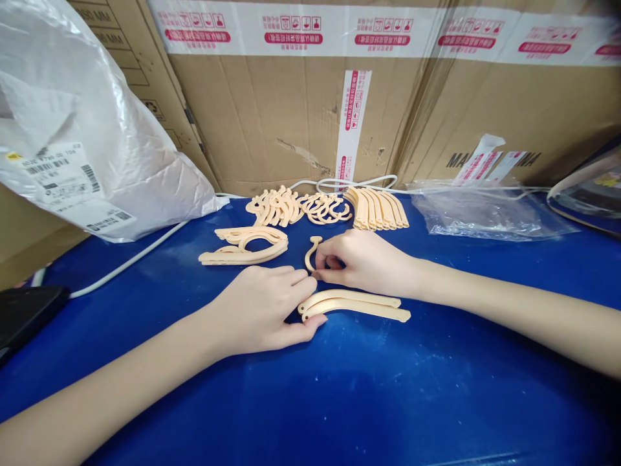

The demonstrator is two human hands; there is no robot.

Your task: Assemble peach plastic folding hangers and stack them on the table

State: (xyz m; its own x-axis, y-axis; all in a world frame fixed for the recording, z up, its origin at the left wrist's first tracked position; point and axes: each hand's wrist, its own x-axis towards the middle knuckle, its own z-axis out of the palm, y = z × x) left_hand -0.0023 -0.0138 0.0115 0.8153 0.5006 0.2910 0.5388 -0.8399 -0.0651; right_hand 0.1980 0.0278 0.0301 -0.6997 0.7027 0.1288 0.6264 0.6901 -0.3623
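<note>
On the blue table (339, 401), the left hand (272, 304) has thumb and fingers closed around the holed ends of two curved strips (363, 307), which lie one beside the other and point off to the right. Just beyond them, the right hand (361, 262) pinches a small hook (307, 259) in a narrow grip, its knobbed end facing away from the person (the fingertips of both hands meet, or very nearly, so the hook's lower end is hard to make out). Near the left hand, farther back, lies a folded hanger (237, 257). Behind the hands, side by side, are a pile of wavy pieces (279, 206), a heap of loose hooks (323, 210) and a row of stacked strips (378, 208). A clear plastic bag (485, 213) lies right of these, before the cardboard boxes (272, 103); a white mailer (121, 162) leans at the left.
</note>
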